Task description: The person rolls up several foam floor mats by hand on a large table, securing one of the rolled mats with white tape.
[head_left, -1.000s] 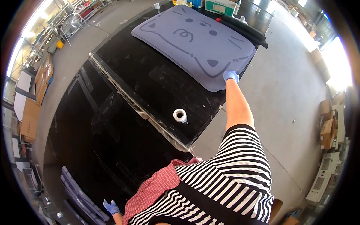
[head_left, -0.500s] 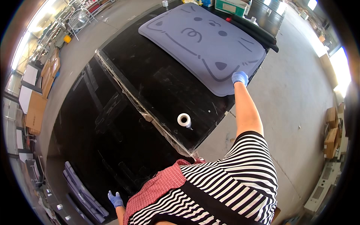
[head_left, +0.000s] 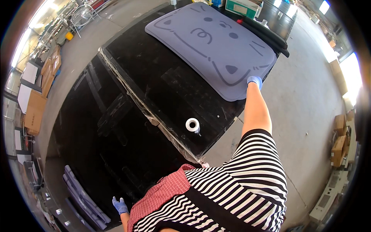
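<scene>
A large grey-blue mat (head_left: pixel 216 42) with a darker line drawing of an animal face lies flat on the far part of the black table (head_left: pixel 154 85). My right hand (head_left: pixel 254 80), in a blue glove, reaches to the mat's near right corner. Its fingers curl over the mat's edge there and are partly hidden. Down at the lower left, my left hand (head_left: pixel 120 205), also gloved in blue, holds nothing. Its fingers are spread, and it is nearest to several rolled grey-blue mats (head_left: pixel 83 197).
A white roll (head_left: pixel 192 124) stands near the table's right edge. Beyond the mat are a black roll (head_left: pixel 266 36), a green box (head_left: pixel 243 8) and a small white container (head_left: pixel 264 22). A raised seam (head_left: pixel 135 102) crosses the table. Cardboard boxes (head_left: pixel 338 149) stand at right.
My right hand has shifted slightly right and toward me, from the top of the mat's corner to its edge. My left hand has hardly moved.
</scene>
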A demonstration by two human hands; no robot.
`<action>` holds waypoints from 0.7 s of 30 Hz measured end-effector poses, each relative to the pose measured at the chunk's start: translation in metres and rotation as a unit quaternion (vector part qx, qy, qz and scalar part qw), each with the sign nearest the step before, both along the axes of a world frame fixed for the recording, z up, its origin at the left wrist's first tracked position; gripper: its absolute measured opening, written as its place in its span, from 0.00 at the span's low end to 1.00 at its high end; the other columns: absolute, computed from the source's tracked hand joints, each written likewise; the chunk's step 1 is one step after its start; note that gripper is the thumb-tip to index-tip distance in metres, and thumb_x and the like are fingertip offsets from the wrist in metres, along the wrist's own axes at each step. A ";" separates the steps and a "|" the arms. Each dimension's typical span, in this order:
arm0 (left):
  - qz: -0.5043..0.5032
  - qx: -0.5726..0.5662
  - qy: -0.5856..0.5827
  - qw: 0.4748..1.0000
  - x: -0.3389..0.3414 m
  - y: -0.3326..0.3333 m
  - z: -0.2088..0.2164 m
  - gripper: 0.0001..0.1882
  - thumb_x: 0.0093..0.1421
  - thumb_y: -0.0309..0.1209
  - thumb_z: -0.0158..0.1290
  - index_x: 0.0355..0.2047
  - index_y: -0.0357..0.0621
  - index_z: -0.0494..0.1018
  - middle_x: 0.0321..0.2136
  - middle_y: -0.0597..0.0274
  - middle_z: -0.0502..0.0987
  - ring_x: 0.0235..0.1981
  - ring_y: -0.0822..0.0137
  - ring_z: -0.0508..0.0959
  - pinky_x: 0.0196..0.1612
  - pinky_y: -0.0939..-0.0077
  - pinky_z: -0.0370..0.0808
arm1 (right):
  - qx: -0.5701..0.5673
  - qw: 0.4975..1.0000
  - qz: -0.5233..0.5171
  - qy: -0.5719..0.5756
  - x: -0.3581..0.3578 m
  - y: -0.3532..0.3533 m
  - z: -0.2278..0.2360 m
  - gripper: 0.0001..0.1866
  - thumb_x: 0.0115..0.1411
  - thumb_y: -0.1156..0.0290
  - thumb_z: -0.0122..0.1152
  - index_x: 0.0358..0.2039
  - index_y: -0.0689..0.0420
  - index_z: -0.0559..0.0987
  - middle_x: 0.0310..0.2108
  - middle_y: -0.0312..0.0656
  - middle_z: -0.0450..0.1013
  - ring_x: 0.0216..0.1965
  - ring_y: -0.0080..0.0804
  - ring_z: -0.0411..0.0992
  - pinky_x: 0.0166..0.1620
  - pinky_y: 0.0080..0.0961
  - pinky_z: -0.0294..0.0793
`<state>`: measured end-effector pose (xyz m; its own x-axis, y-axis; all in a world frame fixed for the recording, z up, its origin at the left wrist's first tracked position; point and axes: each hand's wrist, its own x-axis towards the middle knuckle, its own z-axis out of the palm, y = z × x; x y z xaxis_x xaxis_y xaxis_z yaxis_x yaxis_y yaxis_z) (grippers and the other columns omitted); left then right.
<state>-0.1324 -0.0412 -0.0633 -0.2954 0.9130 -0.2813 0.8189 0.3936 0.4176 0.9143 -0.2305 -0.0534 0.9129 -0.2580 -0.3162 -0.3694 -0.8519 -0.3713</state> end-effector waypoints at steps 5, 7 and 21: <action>0.007 0.011 0.026 1.000 0.003 -0.012 0.012 0.36 0.60 0.24 0.60 0.68 0.41 0.61 0.68 0.50 0.60 0.59 0.55 0.70 0.63 0.65 0.67 | 0.043 0.998 0.008 -0.046 0.012 0.007 -0.004 0.17 0.62 0.65 0.59 0.47 0.60 0.84 0.45 0.49 0.82 0.50 0.38 0.80 0.49 0.37 0.78; 0.009 0.017 0.046 0.999 -0.005 -0.029 0.039 0.36 0.60 0.24 0.60 0.68 0.41 0.61 0.68 0.50 0.60 0.58 0.56 0.70 0.63 0.65 0.67 | 0.146 0.988 -0.022 -0.045 0.000 0.031 -0.022 0.20 0.61 0.61 0.61 0.47 0.62 0.83 0.46 0.50 0.81 0.48 0.39 0.80 0.50 0.36 0.77; 0.021 0.076 -0.240 0.967 0.048 0.054 0.009 0.30 0.66 0.33 0.56 0.66 0.39 0.65 0.61 0.56 0.71 0.57 0.64 0.72 0.58 0.68 0.71 | 0.694 0.634 0.331 0.084 -0.191 0.355 0.237 0.07 0.65 0.67 0.57 0.35 0.52 0.82 0.28 0.35 0.75 0.32 0.28 0.73 0.34 0.26 0.71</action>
